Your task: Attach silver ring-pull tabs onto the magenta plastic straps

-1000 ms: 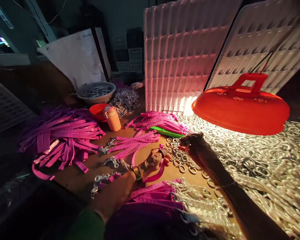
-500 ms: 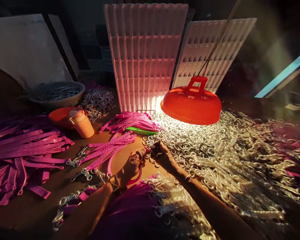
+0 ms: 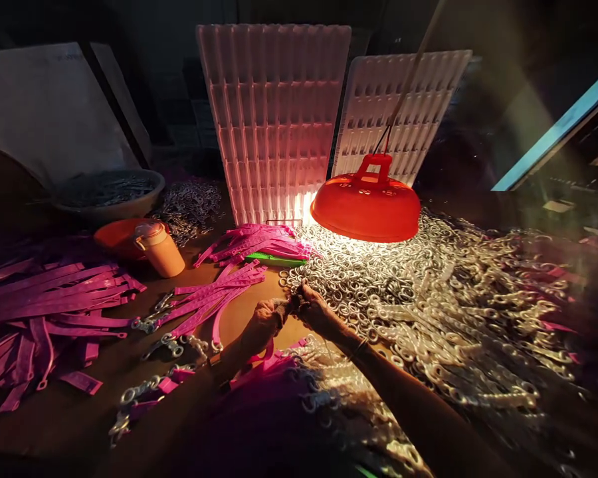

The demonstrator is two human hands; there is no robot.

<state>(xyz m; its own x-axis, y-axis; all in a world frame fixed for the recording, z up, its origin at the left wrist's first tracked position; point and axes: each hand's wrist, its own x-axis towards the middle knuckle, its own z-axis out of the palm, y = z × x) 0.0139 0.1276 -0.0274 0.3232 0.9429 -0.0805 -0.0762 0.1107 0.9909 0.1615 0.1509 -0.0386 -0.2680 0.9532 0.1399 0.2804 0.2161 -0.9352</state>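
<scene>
From my remote view through the head camera, the pink strap is at the middle of the scene, curving out below the left hand. That hand is closed narrow around it; the part inside the fist is hidden. The right hand meets it at the fingertips, too dark there for me to tell how near its fingers are to each other or what they hold.

For room, I see a bare patch of brown surface to the left of the hands, bounded by a strap bundle with metal clips at its near end. To the right my margin is narrow: loose metal rings spread right beside the right hand, and a heap of pale metal pieces runs on under the forearm's far side. Close below the wrists lie more straps and metal ends, partly in shadow. I cannot make out the surface's near edge.

Farther off, straps lie over a green holder. Overhead, a red lamp hangs above the rings, well apart from the hands. A pale orange bottle stands just in front of an orange bowl; behind them is a wide basin of metal parts. A big strap pile fills the left. Two ridged panels stand upright at the back, and the room beyond is dark.
</scene>
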